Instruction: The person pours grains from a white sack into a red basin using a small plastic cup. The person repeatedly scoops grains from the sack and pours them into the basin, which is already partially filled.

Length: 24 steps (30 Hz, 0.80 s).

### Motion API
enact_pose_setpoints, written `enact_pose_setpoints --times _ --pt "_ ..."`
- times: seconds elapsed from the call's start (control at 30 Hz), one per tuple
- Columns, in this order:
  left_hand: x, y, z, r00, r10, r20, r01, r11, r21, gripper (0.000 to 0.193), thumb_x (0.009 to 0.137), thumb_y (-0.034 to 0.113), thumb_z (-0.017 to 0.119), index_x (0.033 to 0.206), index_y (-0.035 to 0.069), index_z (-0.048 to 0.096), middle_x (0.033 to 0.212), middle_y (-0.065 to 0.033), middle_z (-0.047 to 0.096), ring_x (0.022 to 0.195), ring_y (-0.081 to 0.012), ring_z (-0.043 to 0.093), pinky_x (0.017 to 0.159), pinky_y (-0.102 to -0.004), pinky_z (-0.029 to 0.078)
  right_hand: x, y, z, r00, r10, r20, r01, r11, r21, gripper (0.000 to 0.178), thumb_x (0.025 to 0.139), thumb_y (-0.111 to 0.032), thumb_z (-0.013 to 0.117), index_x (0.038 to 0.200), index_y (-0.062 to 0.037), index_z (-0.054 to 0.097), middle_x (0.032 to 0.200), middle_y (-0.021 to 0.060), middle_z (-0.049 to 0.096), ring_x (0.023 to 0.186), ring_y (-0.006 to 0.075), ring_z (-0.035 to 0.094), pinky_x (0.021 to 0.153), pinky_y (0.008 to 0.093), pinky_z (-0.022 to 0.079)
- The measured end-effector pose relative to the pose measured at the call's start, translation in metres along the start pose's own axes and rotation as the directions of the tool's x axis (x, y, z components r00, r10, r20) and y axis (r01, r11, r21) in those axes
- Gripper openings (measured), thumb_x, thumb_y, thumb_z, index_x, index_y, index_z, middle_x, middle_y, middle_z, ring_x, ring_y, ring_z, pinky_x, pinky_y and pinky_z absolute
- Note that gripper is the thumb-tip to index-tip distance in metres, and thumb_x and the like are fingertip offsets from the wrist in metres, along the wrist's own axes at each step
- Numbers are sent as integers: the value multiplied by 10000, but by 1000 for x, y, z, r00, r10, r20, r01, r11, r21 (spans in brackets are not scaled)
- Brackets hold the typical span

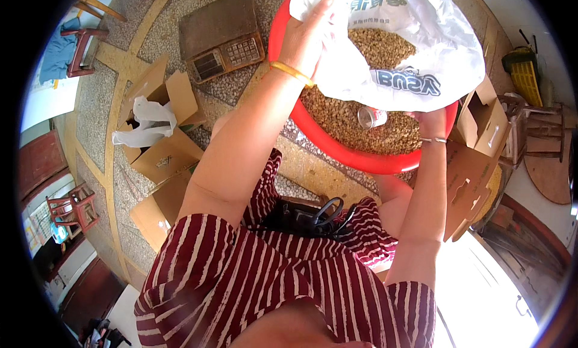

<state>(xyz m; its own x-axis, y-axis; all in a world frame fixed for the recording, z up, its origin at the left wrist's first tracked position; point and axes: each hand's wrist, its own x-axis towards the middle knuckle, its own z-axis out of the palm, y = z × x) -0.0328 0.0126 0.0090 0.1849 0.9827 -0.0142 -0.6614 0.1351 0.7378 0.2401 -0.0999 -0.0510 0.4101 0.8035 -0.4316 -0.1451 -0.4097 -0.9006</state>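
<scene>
White crinkled plastic bag point(409, 53), both hands' point(304, 37) point(430, 124) grip closed on it, above round red basin point(337, 149) of tan grain point(349, 116); small tin point(371, 116) inside.

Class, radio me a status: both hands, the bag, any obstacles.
Left hand and right hand both gripping white bag. Bag over red basin of grain. Small can lying on grain.

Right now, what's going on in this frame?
A person in a striped top holds a white plastic bag over a red basin of brownish grain. The left hand grips the bag's upper edge; the right hand holds its lower edge. A small can lies on the grain. A weighing scale and open cardboard boxes sit on the floor nearby.
</scene>
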Motion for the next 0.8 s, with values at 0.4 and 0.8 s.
enact_pose_setpoints --times 0.4,0.8 --pt "-11 -11 26 941 -20 338 101 969 -224 358 835 291 618 1063 40 504 913 -28 565 821 -118 579 701 -259 492 -44 28 58 944 65 325 299 254 -920 507 765 -408 593 1118 -48 540 1030 216 580 954 373 554 828 429 436" --pt "1 -41 -4 893 259 368 -336 928 161 378 891 145 519 1239 16 443 1114 -100 565 1015 -198 543 861 -304 446 -19 5 45 960 -192 204 244 217 -945 592 745 -534 574 1108 -68 550 930 222 612 857 386 587 756 452 463"
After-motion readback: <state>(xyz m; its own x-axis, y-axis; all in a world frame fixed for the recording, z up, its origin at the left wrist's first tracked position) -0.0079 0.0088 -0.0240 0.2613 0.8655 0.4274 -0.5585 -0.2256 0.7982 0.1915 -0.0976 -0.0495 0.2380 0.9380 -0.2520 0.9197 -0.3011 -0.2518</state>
